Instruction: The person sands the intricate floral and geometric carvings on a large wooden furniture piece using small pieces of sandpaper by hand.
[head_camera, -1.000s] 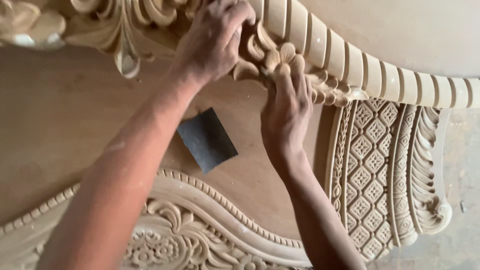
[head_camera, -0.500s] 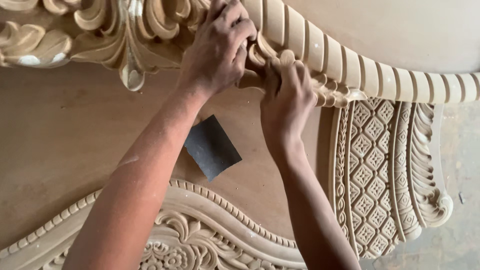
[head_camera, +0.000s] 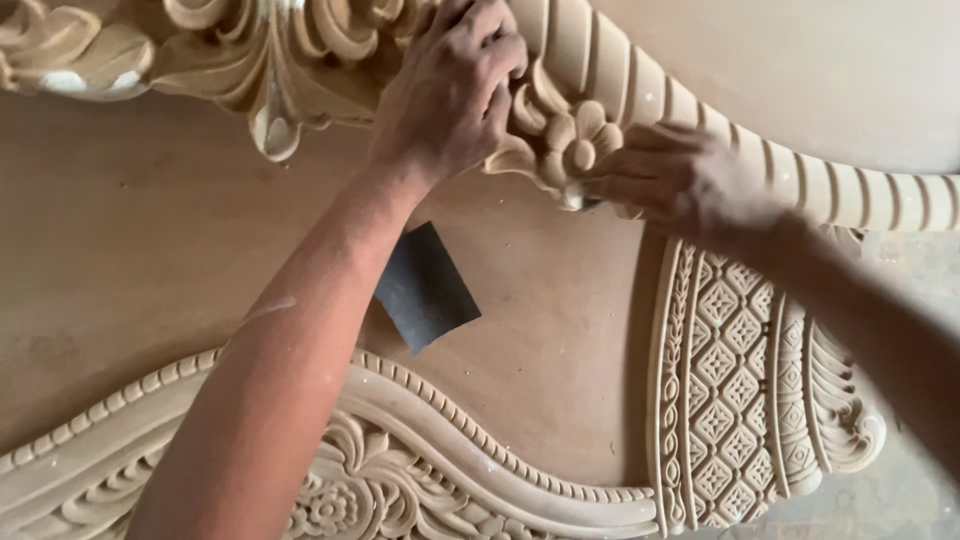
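Observation:
A pale carved wooden panel lies flat, with a raised flower carving (head_camera: 570, 135) beside a ribbed curved moulding (head_camera: 700, 110). My left hand (head_camera: 450, 90) reaches up from the lower left, its fingers curled over the scroll carving just left of the flower. My right hand (head_camera: 680, 185), blurred, comes in from the right. Its fingertips pinch a small pale scrap (head_camera: 573, 197), probably sandpaper, against the flower's lower edge. A dark grey sheet of sandpaper (head_camera: 425, 290) lies loose on the flat board under my left forearm.
A beaded curved moulding with leaf carving (head_camera: 450, 450) runs along the bottom. A lattice-carved panel with a scrolled edge (head_camera: 740, 380) stands at the right. More leaf scrolls (head_camera: 270, 60) fill the top left. Flat board (head_camera: 130, 240) lies between.
My right hand has swung from below the flower round to its right side, fingers now pointing left. My left hand stays on the scroll. The view has shifted slightly.

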